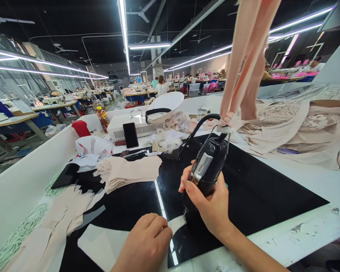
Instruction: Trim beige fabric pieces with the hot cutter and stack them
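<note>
My right hand (211, 202) is wrapped round a black handheld tool (206, 170) with a silver plate and a black cord, its base pressed on the glossy black work surface (252, 192). My left hand (146, 241) is curled, its fingers pressing a pale fabric piece (107, 241) flat beside the tool's base. Beige fabric strips (249, 56) hang from above, just behind the tool's top. A stack of beige cut pieces (129, 172) lies to the left.
A black phone (130, 135) leans on a white machine (136, 126). Beside it stand a red cup (81, 128) and a bottle (102, 118). Lace garments (300, 128) are heaped at right. White walls (25, 177) border the table. Other workers sit far behind.
</note>
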Demonstrator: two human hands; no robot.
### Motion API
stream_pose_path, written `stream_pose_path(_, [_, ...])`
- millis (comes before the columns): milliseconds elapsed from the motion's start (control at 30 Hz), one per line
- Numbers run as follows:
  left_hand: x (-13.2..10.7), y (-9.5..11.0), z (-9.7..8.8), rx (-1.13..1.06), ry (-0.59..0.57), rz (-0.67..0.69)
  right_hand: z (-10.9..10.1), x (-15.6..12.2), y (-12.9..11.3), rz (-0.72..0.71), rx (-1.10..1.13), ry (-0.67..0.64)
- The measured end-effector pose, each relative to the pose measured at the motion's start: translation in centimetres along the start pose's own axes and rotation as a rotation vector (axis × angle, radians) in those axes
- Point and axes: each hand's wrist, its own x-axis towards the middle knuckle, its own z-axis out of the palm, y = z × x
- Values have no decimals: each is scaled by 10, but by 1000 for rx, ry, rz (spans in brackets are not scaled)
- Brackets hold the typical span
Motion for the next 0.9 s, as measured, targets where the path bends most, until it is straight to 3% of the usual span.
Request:
stream_pose_path(200, [-1,-1,2,19,3,53,-2,-1,2,7,-19,1])
stream_pose_path(700, [7,2,-4,50,-15,32,-3,-3,5,7,-58,-3])
stream_pose_path(900, [5,3,-1,75,33,57,-3,-2,4,28,-43,7])
